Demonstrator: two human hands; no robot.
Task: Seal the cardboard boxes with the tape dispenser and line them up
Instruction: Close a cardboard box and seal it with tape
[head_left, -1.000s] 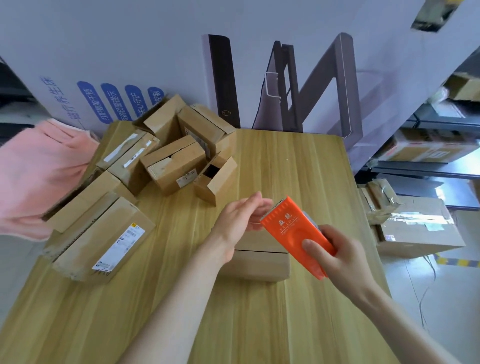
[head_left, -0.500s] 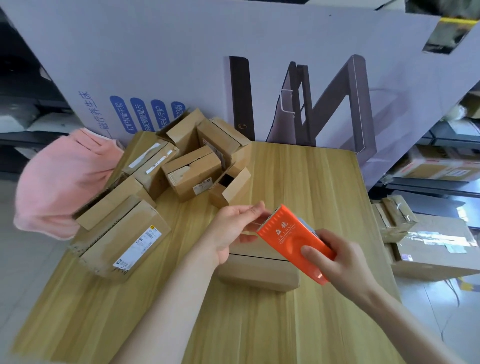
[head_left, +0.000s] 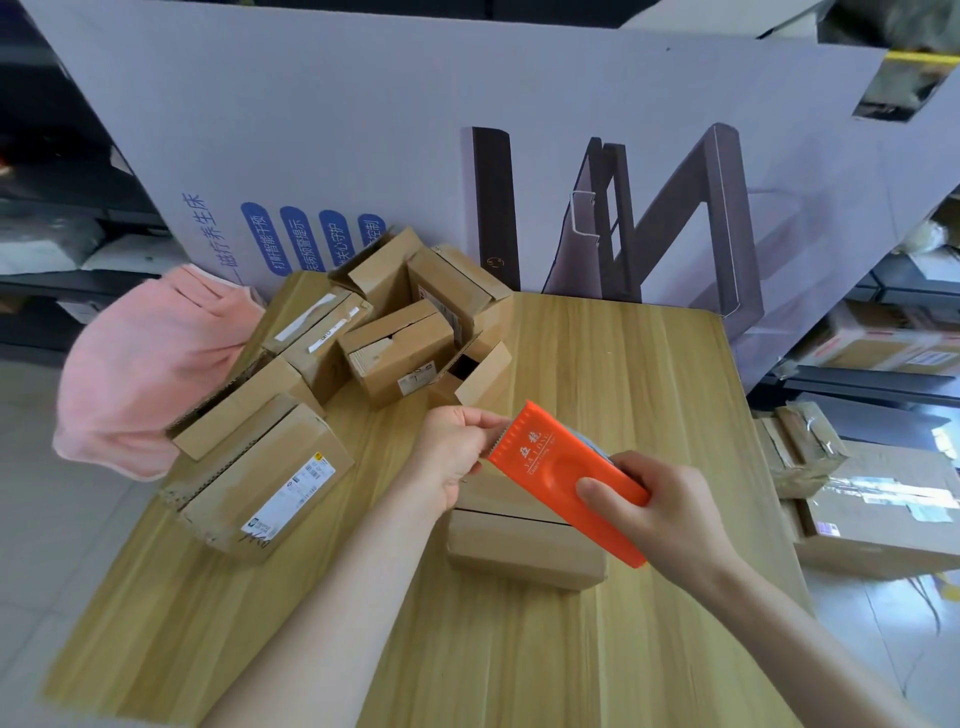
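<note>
Tape dispenser (head_left: 561, 467), orange, held just over a closed cardboard box (head_left: 519, 545) on the wooden surface (head_left: 623, 364) — right hand (head_left: 670, 514) wrapped round its body, left hand (head_left: 452, 452) pinching at its toothed front edge. More boxes (head_left: 395, 348) heaped at the far left.

Light was bright and even, no harsh shadows, only soft dark patches under the boxes (head_left: 395, 348) on the table (head_left: 649, 364). It looked strongest at right, where the floor (head_left: 872, 665) was washed out and tape on a floor box (head_left: 893, 493) glared. Centre was sharp; the orange tape dispenser (head_left: 566, 467) read crisp. Wide-angle distortion bent the printed board (head_left: 363, 130) and table edges — the pink cloth (head_left: 150, 364) and frame corners were blurred.
</note>
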